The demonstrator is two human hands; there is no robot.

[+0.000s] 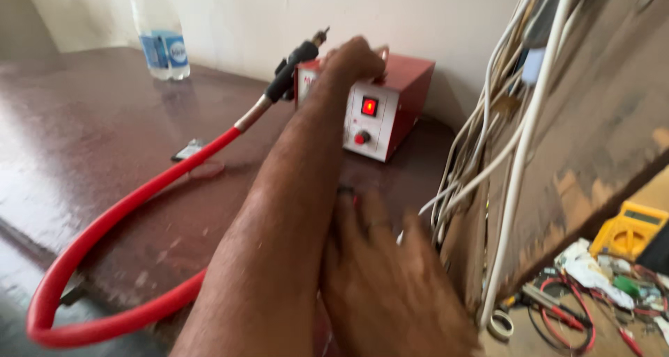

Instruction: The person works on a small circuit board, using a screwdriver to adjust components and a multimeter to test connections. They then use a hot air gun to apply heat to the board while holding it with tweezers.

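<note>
My left hand (354,59) reaches across the dark brown table (90,134) and curls over the top of a red and white power station (390,106) whose red display is lit. A black-handled tool (293,68) on a thick red hose (125,211) sits upright at the station's left side, just beside that hand. My right hand (390,280) is blurred, low over the table near me, with fingers spread and nothing in it. A small dark and red item (348,190) lies by its fingertips.
A clear plastic water bottle (160,36) stands at the back left by the wall. A small flat object (188,150) lies mid-table. White cables (488,155) hang down a wooden panel (592,120) on the right. Below are a yellow multimeter (631,228), tape roll (500,323) and clutter.
</note>
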